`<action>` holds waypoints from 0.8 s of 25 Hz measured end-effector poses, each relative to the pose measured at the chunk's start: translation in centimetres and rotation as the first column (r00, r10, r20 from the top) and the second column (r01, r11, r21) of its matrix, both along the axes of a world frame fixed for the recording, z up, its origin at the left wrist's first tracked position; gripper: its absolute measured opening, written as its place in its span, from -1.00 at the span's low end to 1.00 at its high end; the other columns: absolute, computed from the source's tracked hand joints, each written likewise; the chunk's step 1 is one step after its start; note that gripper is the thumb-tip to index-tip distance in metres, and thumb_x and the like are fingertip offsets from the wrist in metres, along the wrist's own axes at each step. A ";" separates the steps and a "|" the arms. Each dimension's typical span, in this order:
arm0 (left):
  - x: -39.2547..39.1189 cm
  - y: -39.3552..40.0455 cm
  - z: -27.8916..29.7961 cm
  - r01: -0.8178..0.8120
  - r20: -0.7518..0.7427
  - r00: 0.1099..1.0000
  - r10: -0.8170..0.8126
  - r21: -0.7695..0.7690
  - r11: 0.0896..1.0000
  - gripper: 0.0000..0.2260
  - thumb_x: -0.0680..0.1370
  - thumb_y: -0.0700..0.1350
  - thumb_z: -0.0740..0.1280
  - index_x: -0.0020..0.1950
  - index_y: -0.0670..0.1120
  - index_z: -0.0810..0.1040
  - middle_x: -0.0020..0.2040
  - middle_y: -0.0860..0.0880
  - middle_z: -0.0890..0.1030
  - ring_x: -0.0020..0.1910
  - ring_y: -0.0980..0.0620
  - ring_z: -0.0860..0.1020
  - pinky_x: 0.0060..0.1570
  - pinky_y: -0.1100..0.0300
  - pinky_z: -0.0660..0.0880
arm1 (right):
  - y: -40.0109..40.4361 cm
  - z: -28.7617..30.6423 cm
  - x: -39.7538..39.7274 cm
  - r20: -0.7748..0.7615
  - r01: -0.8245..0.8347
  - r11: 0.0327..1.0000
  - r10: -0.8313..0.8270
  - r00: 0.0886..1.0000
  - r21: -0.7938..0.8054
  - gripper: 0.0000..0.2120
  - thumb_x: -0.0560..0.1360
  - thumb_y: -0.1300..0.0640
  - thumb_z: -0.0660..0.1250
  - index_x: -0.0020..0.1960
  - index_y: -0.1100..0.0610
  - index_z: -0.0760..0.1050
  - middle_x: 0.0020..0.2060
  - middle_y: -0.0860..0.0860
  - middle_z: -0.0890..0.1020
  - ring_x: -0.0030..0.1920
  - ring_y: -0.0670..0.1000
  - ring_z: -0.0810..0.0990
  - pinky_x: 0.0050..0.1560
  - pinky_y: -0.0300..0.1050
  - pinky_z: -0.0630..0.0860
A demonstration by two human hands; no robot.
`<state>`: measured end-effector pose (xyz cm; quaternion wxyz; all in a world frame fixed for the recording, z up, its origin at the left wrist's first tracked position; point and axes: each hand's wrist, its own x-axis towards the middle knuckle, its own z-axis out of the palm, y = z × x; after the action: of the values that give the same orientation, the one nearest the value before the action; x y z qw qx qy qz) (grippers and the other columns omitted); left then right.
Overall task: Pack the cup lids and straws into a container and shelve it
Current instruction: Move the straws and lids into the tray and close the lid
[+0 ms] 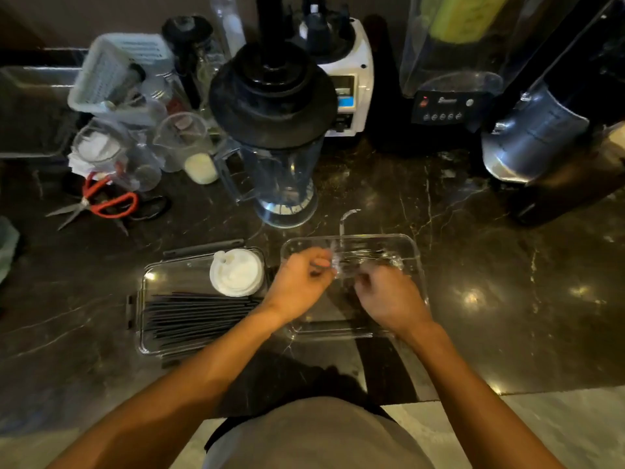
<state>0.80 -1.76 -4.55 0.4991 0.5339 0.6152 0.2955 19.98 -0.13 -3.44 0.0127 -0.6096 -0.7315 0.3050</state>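
Two hands, left hand (297, 282) and right hand (389, 299), fingers pinched on crinkled clear wrap (341, 265), one lid stack (236, 272), two containers

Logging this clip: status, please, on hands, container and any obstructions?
Left hand and right hand over clear lid, grip unclear. Container holds straws and cup lids, uncovered. Blender jar just behind.

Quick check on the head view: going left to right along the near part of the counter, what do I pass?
Bundle of black straws in the clear plastic container → stack of white cup lids → left hand → right hand over the second clear plastic tray.
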 end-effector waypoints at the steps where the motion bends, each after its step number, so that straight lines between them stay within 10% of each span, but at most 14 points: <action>1: -1.6 -0.6 1.1 -0.026 0.001 1.000 0.026 0.039 0.999 -0.82 0.57 -0.14 0.41 0.02 0.17 0.63 -0.12 0.16 0.70 -0.12 0.30 0.66 -0.11 0.38 0.58 | 0.0 0.7 -1.4 -0.077 0.029 0.994 -0.021 0.997 0.107 -0.88 0.62 0.04 0.31 0.12 0.00 0.56 -0.08 -0.08 0.57 -0.07 -0.06 0.60 -0.20 -0.20 0.42; 7: -12.8 -3.7 4.3 -0.140 -0.253 0.947 0.198 0.229 0.963 -0.59 0.45 0.02 0.44 0.28 -0.02 0.60 0.08 0.04 0.66 0.06 0.14 0.63 0.10 0.30 0.51 | -1.6 2.9 -12.2 -0.244 -0.196 0.940 0.267 0.932 0.281 -0.54 0.53 -0.10 0.38 0.37 0.03 0.46 0.22 0.00 0.58 0.17 -0.01 0.57 0.10 -0.04 0.57; 13: -21.5 -8.7 -0.3 0.245 -0.673 0.696 -0.249 -0.103 0.964 0.01 0.28 0.26 0.53 0.60 -0.10 0.22 0.57 -0.13 0.32 0.56 -0.16 0.28 0.52 -0.11 0.25 | -5.5 -0.3 -20.4 -0.181 -0.552 0.832 0.552 0.814 0.055 -0.38 0.49 -0.10 0.48 0.46 0.02 0.34 0.32 0.03 0.53 0.29 0.04 0.52 0.17 -0.05 0.51; 20: -23.6 -10.4 -4.2 0.360 -0.708 0.590 -0.389 -0.200 0.911 0.01 0.35 0.23 0.53 0.65 -0.07 0.11 0.63 -0.08 0.21 0.63 -0.12 0.09 0.59 -0.25 0.02 | -7.5 -3.8 -23.3 0.067 -0.625 0.781 0.623 0.779 0.005 -0.27 0.43 0.06 0.56 0.49 0.14 0.31 0.39 0.11 0.46 0.38 0.12 0.46 0.35 0.05 0.48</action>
<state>-22.76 -12.16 -8.73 0.2694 0.7150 0.6417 -0.0665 -3.28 -7.60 -7.20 -0.1031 -0.3420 -0.8961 0.2634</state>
